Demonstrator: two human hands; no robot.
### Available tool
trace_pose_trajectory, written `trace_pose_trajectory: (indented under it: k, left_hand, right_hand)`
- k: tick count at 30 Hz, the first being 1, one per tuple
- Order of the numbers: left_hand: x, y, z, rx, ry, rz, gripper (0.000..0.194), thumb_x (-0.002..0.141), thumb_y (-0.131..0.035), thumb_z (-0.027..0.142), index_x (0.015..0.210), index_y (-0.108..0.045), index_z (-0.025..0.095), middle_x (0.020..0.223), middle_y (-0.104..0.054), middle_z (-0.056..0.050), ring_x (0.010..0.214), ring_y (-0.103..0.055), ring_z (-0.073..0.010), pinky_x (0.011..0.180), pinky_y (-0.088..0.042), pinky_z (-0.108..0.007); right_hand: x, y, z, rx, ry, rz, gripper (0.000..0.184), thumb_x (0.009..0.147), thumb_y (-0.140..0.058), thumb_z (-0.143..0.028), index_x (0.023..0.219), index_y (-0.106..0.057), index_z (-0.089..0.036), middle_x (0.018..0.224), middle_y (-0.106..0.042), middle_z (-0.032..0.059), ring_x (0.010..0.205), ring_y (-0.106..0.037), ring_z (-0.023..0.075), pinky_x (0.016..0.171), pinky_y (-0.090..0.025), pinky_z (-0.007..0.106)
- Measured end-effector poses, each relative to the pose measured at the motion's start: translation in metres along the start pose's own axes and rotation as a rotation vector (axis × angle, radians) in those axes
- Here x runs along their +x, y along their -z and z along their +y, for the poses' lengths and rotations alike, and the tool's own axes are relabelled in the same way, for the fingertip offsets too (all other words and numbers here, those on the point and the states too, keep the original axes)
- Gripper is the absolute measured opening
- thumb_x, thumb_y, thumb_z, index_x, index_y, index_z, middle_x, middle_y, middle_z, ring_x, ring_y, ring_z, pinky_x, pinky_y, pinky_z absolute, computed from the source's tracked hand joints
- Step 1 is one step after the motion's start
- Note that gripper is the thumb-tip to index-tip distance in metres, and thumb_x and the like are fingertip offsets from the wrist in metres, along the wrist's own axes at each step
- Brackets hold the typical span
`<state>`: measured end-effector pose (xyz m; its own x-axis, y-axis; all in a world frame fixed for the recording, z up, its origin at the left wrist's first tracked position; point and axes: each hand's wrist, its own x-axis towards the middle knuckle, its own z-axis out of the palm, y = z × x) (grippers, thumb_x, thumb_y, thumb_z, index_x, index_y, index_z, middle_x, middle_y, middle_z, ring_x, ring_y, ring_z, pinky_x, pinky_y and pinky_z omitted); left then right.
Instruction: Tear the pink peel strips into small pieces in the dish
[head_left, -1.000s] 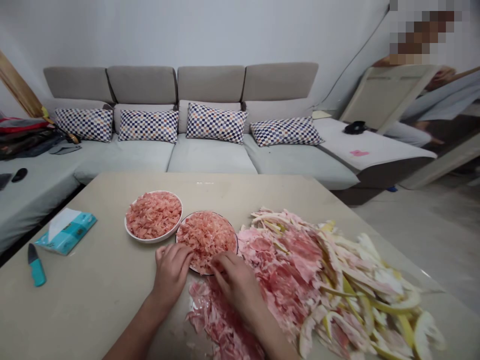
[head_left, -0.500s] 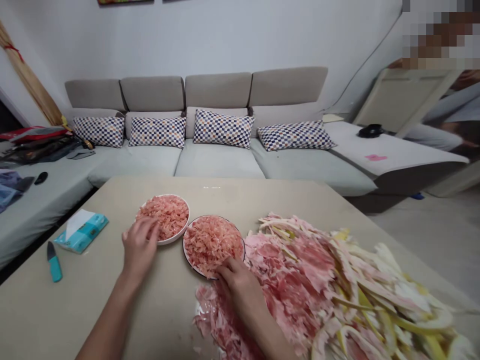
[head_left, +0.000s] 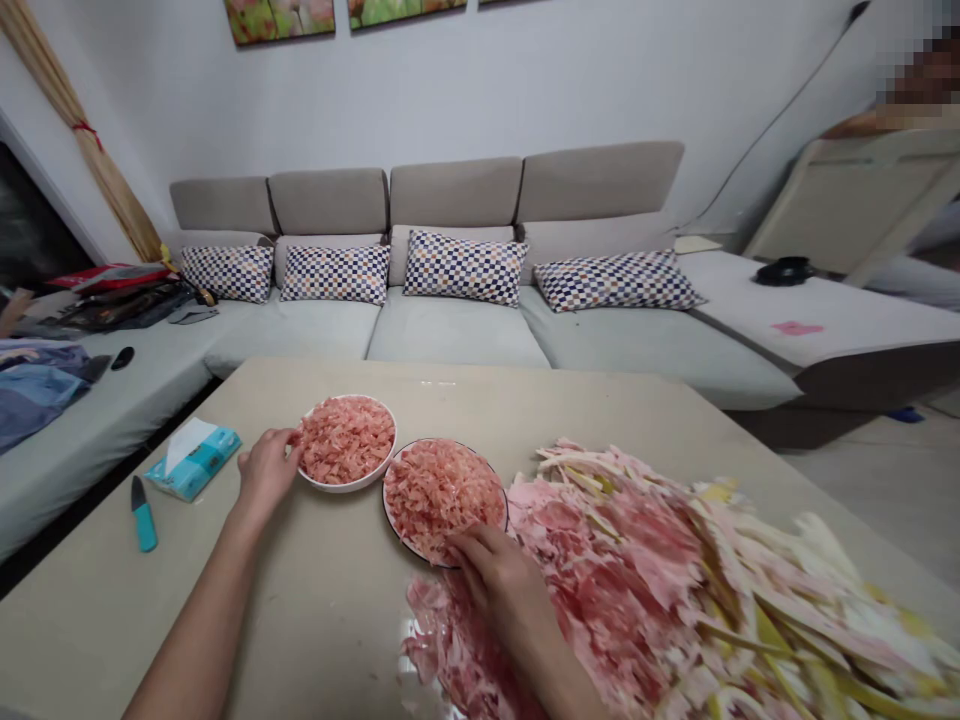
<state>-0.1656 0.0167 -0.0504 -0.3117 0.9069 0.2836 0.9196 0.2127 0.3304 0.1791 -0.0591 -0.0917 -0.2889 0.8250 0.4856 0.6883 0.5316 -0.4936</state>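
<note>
A white bowl [head_left: 346, 486] heaped with pink shreds of pomelo flesh [head_left: 346, 440] stands left of centre on the table. My left hand [head_left: 268, 468] is at its left side, with thumb and fingers closed on the rim. Beside it is a dark-rimmed plate [head_left: 387, 505], piled with similar pomelo shreds [head_left: 442, 495]. My right hand [head_left: 499, 580] reaches its near right edge, fingers bent over the rim; the fingertips are partly hidden. Under and around my right forearm lie torn pink membranes [head_left: 592, 590], merging into strips of yellow-white pomelo peel [head_left: 787, 610].
On the left of the table [head_left: 315, 640] lie a tissue pack [head_left: 196, 462] and a knife [head_left: 142, 515] with a turquoise handle. A grey sofa [head_left: 450, 335] with checked cushions runs behind. Part of a person shows at the far right beyond a chair [head_left: 847, 200].
My left hand has moved off the top of the pomelo shreds to the bowl's left rim. My right hand stays at the plate's edge. The camera view has shifted left and up.
</note>
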Motion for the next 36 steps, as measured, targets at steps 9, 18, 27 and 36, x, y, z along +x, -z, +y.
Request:
trace_pose_trajectory:
  k: [9,18,27,36]
  left_hand:
    - [-0.016,0.004,0.003,-0.306,-0.054,0.142,0.017,0.08,-0.058,0.031,0.092,-0.065,0.02,0.1,-0.067,-0.006,0.077,-0.062,-0.0188,0.08,-0.046,-0.033]
    - [-0.049,0.004,0.043,-1.009,-0.017,0.046,0.026,0.074,-0.069,0.037,0.089,-0.061,0.017,0.099,-0.068,-0.008,0.094,-0.066,-0.022,0.084,-0.052,-0.033]
    - [-0.133,-0.03,0.132,-1.786,0.234,-0.854,0.019,0.072,-0.078,0.026,0.081,-0.063,0.018,0.082,-0.062,-0.001,0.08,-0.061,-0.0135,0.085,-0.052,-0.031]
    - [-0.134,-0.036,0.123,-1.842,0.283,-0.913,0.014,0.082,-0.069,0.019,0.095,-0.065,0.017,0.089,-0.062,-0.003,0.082,-0.062,-0.0122,0.082,-0.053,-0.027]
  right_hand:
    - [0.0,0.007,-0.007,0.048,-0.022,0.058,0.018,0.091,-0.047,-0.018,0.094,-0.064,-0.022,0.092,-0.068,0.0069,0.08,-0.065,0.0204,0.071,-0.051,0.031]
    - [0.003,0.007,-0.014,0.239,-0.09,0.051,0.017,0.09,-0.052,-0.022,0.094,-0.068,-0.021,0.092,-0.071,0.0081,0.083,-0.066,0.0213,0.074,-0.053,0.033]
    - [0.009,0.022,-0.021,0.605,-0.213,0.037,0.03,0.088,-0.059,-0.026,0.118,-0.064,-0.028,0.118,-0.067,0.0066,0.11,-0.061,0.0213,0.095,-0.049,0.037]
    - [0.012,0.015,-0.022,0.645,-0.258,-0.022,0.012,0.087,-0.062,-0.026,0.094,-0.07,-0.022,0.099,-0.07,0.0059,0.093,-0.065,0.0188,0.082,-0.051,0.03]
